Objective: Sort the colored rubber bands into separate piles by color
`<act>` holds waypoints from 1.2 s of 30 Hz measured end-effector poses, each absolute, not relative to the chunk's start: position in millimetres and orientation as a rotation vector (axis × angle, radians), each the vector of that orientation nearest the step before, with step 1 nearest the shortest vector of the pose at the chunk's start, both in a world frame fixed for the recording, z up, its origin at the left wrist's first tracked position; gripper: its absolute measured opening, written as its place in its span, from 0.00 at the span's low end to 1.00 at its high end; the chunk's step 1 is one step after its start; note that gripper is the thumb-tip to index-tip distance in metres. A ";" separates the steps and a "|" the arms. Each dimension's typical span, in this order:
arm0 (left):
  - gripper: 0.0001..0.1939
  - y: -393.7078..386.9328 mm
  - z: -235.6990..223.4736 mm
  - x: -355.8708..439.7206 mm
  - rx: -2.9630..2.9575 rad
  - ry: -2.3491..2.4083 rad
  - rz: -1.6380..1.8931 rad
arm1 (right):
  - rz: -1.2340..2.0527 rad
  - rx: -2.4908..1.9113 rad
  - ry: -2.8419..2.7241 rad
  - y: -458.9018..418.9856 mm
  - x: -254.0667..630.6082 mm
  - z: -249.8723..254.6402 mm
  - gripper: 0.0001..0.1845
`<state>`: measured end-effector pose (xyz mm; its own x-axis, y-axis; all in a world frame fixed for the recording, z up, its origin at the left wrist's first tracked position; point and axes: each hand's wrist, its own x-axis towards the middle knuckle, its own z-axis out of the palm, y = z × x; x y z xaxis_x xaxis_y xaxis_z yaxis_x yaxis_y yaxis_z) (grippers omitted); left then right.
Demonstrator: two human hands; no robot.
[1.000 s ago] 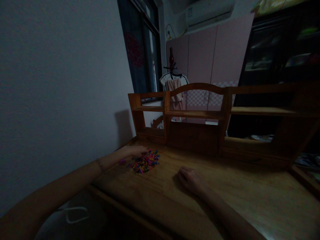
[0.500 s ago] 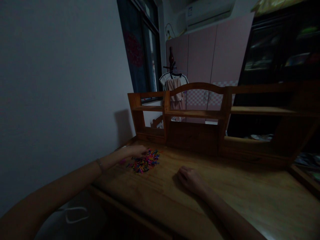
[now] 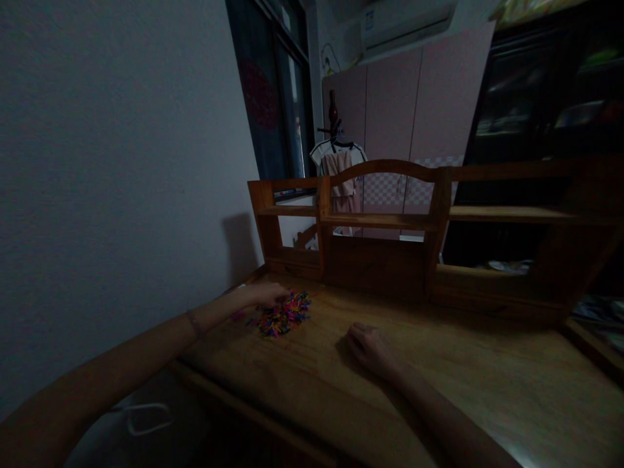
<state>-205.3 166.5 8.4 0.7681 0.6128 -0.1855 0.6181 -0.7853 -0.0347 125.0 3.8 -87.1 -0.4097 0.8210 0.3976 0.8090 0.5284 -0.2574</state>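
Note:
A heap of small multicoloured pieces (image 3: 283, 314) lies on the wooden desk (image 3: 439, 370) near its left rear corner. My left hand (image 3: 266, 295) reaches across to the heap's left edge and rests on it, fingers curled down into the pieces; what they pinch is hidden. My right hand (image 3: 369, 346) lies on the desk to the right of the heap, knuckles up, fingers curled under with nothing seen in them. A thin bracelet sits on my left wrist (image 3: 195, 321).
A wooden shelf unit (image 3: 385, 221) stands along the desk's back edge. A grey wall runs along the left. Beyond are a dark window (image 3: 277, 97), clothes on a hanger (image 3: 340, 170), pink wardrobe doors and an air conditioner. The room is dim.

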 end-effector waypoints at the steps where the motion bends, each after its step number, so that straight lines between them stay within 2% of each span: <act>1: 0.11 166.3 8.6 -204.9 2.934 1.020 -0.294 | 0.033 -1.330 -2.289 4.1 125.0 -87.5 0.13; 10: 0.09 176.3 8.1 -208.0 2.855 1.008 -0.202 | 0.049 -1.303 -2.274 3.7 124.8 -87.9 0.13; 36: 0.11 176.6 12.1 -208.5 2.869 0.974 -0.165 | -0.010 -1.347 -2.311 3.6 126.1 -87.6 0.13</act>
<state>-208.5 176.6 12.1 0.7885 0.5996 -0.1369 0.6112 -0.7886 0.0666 126.1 3.6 -87.6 -0.4129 0.8221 0.3920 0.8254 0.5197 -0.2204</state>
